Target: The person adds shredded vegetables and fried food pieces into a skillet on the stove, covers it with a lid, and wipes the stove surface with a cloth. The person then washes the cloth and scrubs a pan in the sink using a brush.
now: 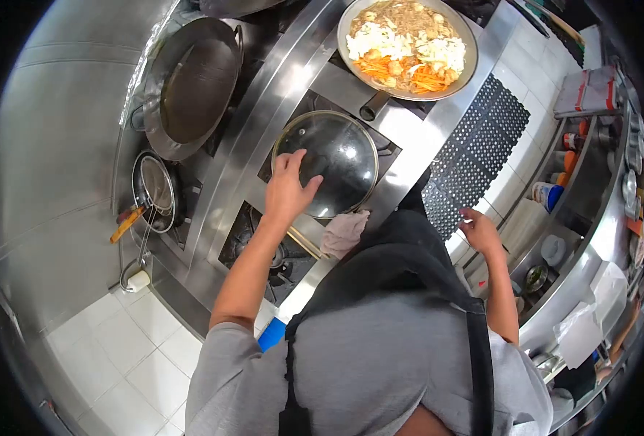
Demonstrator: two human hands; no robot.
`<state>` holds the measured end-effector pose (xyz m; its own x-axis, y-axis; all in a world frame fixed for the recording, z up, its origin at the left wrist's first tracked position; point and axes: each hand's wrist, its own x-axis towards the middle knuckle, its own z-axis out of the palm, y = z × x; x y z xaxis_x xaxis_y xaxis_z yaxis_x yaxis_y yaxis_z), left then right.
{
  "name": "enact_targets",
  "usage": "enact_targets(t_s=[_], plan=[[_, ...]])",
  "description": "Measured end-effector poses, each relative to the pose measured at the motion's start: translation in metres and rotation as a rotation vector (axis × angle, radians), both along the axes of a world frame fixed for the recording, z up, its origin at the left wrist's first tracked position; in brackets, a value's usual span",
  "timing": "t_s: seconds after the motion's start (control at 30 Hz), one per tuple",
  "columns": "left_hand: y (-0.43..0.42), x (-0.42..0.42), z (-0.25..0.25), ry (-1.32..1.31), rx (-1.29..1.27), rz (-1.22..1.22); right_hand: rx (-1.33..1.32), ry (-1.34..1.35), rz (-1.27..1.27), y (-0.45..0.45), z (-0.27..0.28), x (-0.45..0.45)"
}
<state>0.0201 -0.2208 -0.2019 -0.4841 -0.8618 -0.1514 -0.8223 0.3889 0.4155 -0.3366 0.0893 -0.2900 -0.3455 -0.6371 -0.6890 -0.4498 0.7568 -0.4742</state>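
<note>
My left hand [291, 187] is over the left part of a round glass lid [344, 167] with a metal rim, which covers a pan on a burner. Its thumb and fingers are apart, with nothing seen between them; whether the fingertips touch the glass I cannot tell. Beside the lid's near edge lies a crumpled cloth [344, 232], next to a pair of wooden sticks [306, 242]. My right hand [480, 232] hangs at my right side above the floor, its fingers loosely bent and apart, with nothing visible in it.
A wide pan [408, 47] of noodles, shredded carrot and pale chopped vegetables stands farther along the stove. A large dark wok [200, 87] and strainers [156, 185] sit at the left. Rightward are a black perforated mat [475, 138] and a shelved steel counter [591, 251].
</note>
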Motion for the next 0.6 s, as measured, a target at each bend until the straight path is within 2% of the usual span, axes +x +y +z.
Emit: enact_targets(t_s=[0.17, 0.27, 0.4, 0.47, 0.53, 0.6], plan=[[-0.010, -0.022, -0.037, -0.047, 0.036, -0.100, -0.067, 0.022, -0.026, -0.006, 0.021, 0.002], [-0.009, -0.017, -0.027, -0.025, 0.026, -0.117, -0.066, 0.064, -0.064, 0.020, 0.012, -0.007], [-0.011, 0.011, 0.055, 0.132, -0.022, -0.192, -0.004, 0.080, -0.201, 0.071, -0.001, -0.010], [-0.017, 0.020, 0.103, 0.215, 0.132, -0.117, -0.003, 0.111, -0.239, 0.108, -0.038, -0.007], [-0.026, 0.004, 0.161, 0.171, 0.225, -0.059, 0.176, 0.054, -0.221, 0.121, -0.054, -0.003], [-0.036, -0.024, 0.202, 0.249, 0.265, -0.037, 0.255, -0.006, -0.200, 0.148, -0.104, 0.008]])
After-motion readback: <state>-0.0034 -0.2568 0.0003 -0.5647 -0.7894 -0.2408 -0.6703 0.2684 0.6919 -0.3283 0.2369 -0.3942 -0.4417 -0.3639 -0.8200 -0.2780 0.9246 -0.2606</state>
